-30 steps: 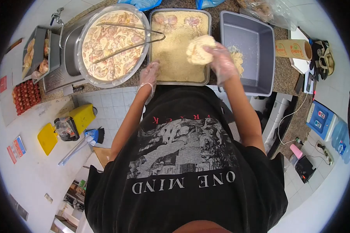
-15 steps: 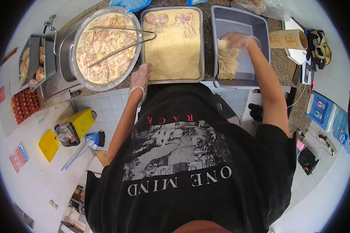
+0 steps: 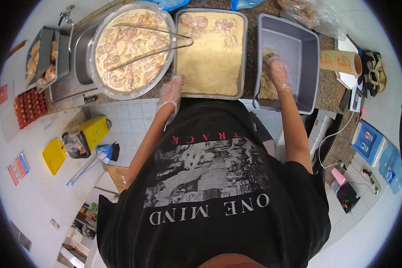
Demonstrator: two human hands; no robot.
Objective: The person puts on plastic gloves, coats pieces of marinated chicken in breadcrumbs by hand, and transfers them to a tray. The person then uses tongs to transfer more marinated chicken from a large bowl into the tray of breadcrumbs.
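My left hand (image 3: 170,93), in a clear plastic glove, has its fingers together at the lower left edge of a metal tray (image 3: 243,58). Pale crumbs (image 3: 207,67) fill the tray, with a few chicken pieces (image 3: 227,26) near its far side. My right hand (image 3: 278,73), also gloved, is down inside a grey bin (image 3: 311,67). Its fingers are curled over a crumb-coated chicken piece (image 3: 267,54), partly hidden by the hand. More coated chicken (image 3: 268,89) lies along the bin's left wall.
Left of the tray, a large round bowl (image 3: 94,58) holds chicken in creamy batter, with metal tongs (image 3: 158,51) across it. A sink (image 3: 82,62), grey containers (image 3: 43,56) and egg trays (image 3: 30,109) are farther left. A paper roll (image 3: 339,61) lies right of the bin.
My right hand has carried a coated piece from above the tray into the grey bin and moved lower there. My left hand remains beside the tray's edge. The whole view has shifted slightly.
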